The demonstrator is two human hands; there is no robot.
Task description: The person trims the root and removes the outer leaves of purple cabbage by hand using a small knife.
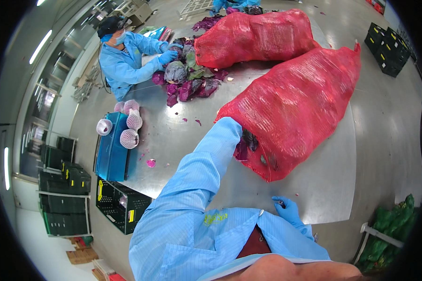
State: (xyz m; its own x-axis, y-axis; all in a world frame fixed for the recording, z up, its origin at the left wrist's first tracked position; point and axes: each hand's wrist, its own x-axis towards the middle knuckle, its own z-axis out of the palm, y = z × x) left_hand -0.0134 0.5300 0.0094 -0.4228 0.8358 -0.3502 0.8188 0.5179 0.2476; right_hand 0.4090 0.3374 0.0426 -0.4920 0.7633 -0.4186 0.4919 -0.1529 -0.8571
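My left arm in a light blue sleeve (pixel 211 154) reaches into the mouth of a red mesh bag (pixel 295 109). The left hand is hidden inside it. Dark purple cabbage leaves (pixel 242 149) poke out beside the cuff. The bag lies full on a stainless steel table (pixel 323 189). My right hand (pixel 289 211), in a blue glove, rests low at the table's near side, apart from the bag. Something small and dark shows between its thumb and fingers; what it is cannot be made out.
Another full red mesh bag (pixel 256 38) lies behind. At the left, a co-worker (pixel 126 59) handles red cabbages (pixel 176 72) among loose leaves. Net-wrapped cabbages (pixel 129 138) sit on and beside a blue box (pixel 112 151). Below it stands a dark green crate (pixel 117 207).
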